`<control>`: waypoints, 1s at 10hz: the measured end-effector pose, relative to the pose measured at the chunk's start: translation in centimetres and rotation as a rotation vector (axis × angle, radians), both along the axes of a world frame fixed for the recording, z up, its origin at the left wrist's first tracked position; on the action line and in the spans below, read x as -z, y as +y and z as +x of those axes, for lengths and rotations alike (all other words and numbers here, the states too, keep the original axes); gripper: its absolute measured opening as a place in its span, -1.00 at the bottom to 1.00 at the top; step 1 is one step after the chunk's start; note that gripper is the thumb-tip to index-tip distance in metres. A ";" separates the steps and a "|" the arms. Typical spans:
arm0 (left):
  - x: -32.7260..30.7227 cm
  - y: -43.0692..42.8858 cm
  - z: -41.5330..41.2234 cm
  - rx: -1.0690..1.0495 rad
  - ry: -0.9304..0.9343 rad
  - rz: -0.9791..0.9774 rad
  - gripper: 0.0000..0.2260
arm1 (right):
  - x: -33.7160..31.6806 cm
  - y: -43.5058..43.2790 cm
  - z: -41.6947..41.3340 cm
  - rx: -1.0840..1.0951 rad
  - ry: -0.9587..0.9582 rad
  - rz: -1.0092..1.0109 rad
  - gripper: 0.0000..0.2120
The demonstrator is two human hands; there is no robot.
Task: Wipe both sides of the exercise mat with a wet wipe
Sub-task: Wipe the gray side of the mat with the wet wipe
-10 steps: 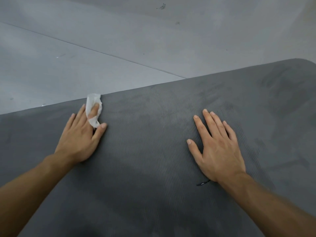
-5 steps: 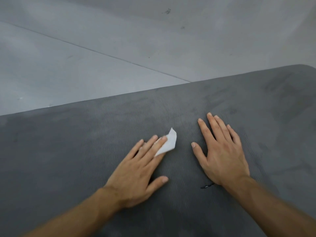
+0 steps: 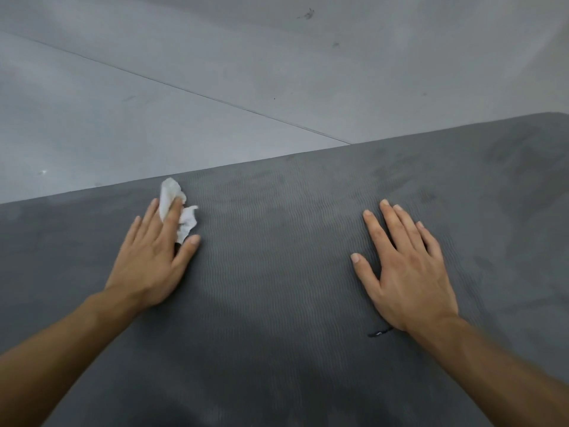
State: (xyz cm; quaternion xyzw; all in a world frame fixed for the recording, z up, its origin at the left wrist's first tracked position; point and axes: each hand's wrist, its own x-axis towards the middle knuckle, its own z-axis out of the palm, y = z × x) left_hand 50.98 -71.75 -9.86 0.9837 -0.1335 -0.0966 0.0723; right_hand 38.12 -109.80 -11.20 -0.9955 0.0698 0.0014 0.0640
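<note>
From the head view, the exercise mat lies flat on the grey floor, its far edge running from lower left to upper right. The left hand is the working grip: fingers straight, pressing the crumpled wet wipe onto the mat just inside that far edge. The broad stretch of mat lies to its right and toward the body. The right hand rests flat and empty, well apart, bracing the mat; it likely bounds any sweep rightward. A small dark mark sits beside the right wrist.
</note>
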 end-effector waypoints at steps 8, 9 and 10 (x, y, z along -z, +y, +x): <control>0.8 -1.1 0.0 0.061 -0.017 0.012 -0.32 | 0.1 0.1 0.0 -0.011 -0.003 -0.011 -0.32; 1.0 -2.7 2.6 -0.112 -0.012 -0.019 -0.36 | 0.1 0.0 0.0 -0.009 -0.002 -0.010 -0.32; 1.4 -6.0 3.9 -0.193 -0.025 -0.059 -0.40 | 0.1 0.0 0.0 -0.006 -0.001 -0.011 -0.32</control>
